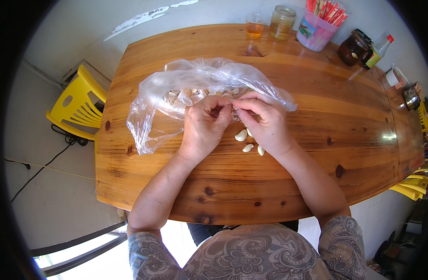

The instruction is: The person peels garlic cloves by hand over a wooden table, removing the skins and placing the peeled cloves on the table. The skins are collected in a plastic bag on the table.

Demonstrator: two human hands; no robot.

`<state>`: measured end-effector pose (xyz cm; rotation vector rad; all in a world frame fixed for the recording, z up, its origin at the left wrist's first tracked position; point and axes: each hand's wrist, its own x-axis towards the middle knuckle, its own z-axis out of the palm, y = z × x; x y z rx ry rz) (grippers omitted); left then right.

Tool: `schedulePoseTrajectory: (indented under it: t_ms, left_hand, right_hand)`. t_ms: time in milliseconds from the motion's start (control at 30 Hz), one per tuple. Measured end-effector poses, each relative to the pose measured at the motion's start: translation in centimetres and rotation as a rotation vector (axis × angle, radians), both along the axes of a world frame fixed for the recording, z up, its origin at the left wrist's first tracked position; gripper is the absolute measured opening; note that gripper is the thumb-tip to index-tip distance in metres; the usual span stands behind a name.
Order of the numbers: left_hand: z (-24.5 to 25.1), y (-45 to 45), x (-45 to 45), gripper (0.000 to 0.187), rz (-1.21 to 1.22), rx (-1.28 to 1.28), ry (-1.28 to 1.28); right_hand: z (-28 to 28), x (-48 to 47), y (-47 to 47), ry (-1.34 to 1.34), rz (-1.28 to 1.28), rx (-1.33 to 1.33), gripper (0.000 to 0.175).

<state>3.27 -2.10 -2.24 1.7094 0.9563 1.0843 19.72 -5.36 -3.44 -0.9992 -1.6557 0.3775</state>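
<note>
My left hand (207, 122) and my right hand (264, 120) meet at the fingertips over the near edge of a clear plastic bag (200, 77). Both pinch something small, probably a garlic clove, mostly hidden by the fingers. Inside the bag's opening lie garlic cloves and papery skins (186, 96). On the wooden table just below my right hand are several peeled garlic cloves (241, 135), one of them partly covered by that hand.
Along the wall stand a cup of amber liquid (255, 29), a glass jar (282, 22), a pink tub of wrapped chopsticks (315, 31), a dark lidded pot (354, 47) and a red-capped bottle (379, 52). A yellow chair (77, 105) is at the left.
</note>
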Motion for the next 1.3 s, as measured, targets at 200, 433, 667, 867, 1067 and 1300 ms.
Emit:
schedulePoseTrajectory:
  t_ms: [200,433,667,867,1067,1300]
  left_hand:
    - [0.1,0.2,0.1,0.009,-0.085,-0.224,-0.216]
    - [0.0,0.9,-0.4,0.011,-0.054,-0.265,-0.303]
    - [-0.8,2.3,-1.3,0.009,0.137,-0.184,-0.192]
    - [-0.2,2.1,-1.8,0.012,0.203,0.167,0.17]
    - [0.2,0.0,-0.2,0.009,0.057,0.136,0.055]
    - [-0.1,-0.1,0.1,0.01,0.05,0.047,0.059]
  right_hand:
    - [-0.4,-0.7,0.0,0.487,0.124,-0.374,0.015]
    - [-0.3,0.1,-0.2,0.742,0.229,-0.522,0.02]
    - [0.5,0.5,0.0,0.804,0.226,-0.56,0.021]
    - [-0.1,-0.1,0.1,0.653,0.169,-0.499,0.015]
    - [-0.9,-0.5,-0.1,0.24,0.03,-0.168,0.014]
    - [-0.5,-0.1,0.0,0.031,-0.039,-0.037,0.013]
